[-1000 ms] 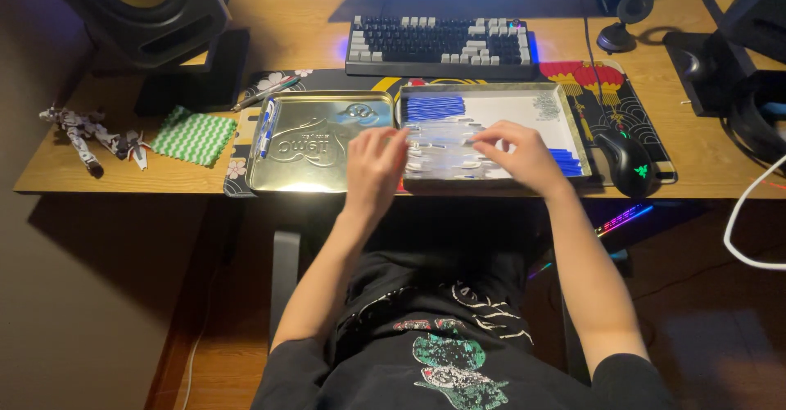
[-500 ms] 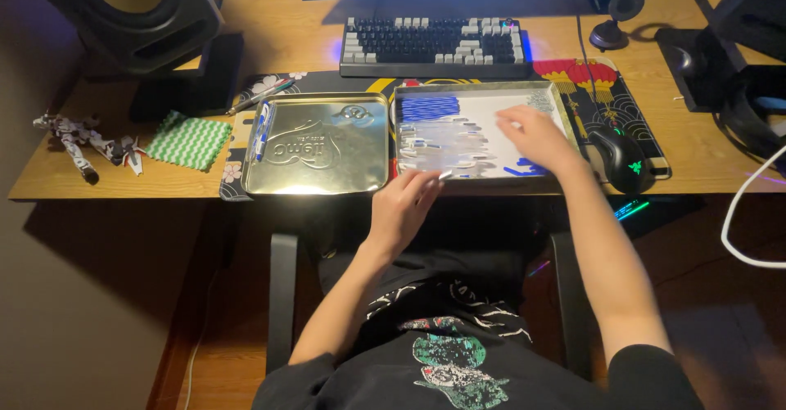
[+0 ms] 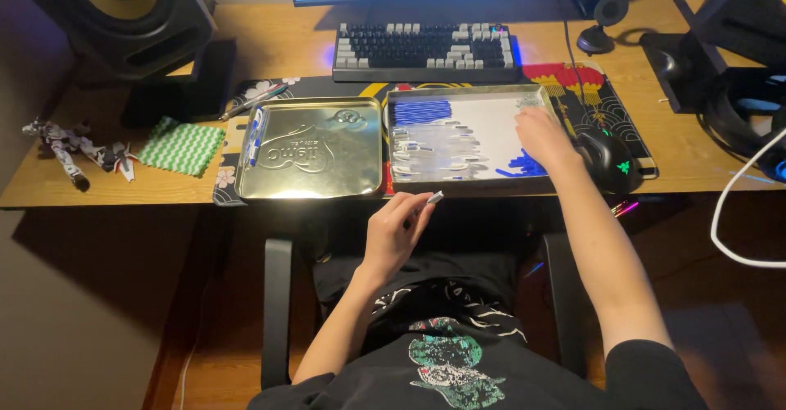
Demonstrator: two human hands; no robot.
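Note:
My left hand (image 3: pixel 396 231) hangs below the desk's front edge, pinching a small silver-tipped pen-like piece (image 3: pixel 433 199) between thumb and fingers. My right hand (image 3: pixel 543 135) rests inside the open metal tin (image 3: pixel 471 90), fingers spread over its right side, touching loose blue pieces (image 3: pixel 519 165). The tin also holds a bundle of blue pieces (image 3: pixel 422 112) at its top left and several clear capped pieces (image 3: pixel 432 144) in rows. The embossed tin lid (image 3: pixel 312 149) lies beside it on the left, with a blue pen (image 3: pixel 255 135) along its left rim.
A keyboard (image 3: pixel 424 50) and monitor sit behind the tin, a black mouse (image 3: pixel 607 158) right of it. A speaker (image 3: pixel 123 13), green zigzag cloth (image 3: pixel 181 145) and small toy figure (image 3: pixel 75 149) lie left. Headphones (image 3: pixel 743 115) and a white cable (image 3: pixel 737 205) are at right.
My left hand drew back from the tin to below the desk edge, carrying a small piece. My right hand slid from the tin's middle to its right side.

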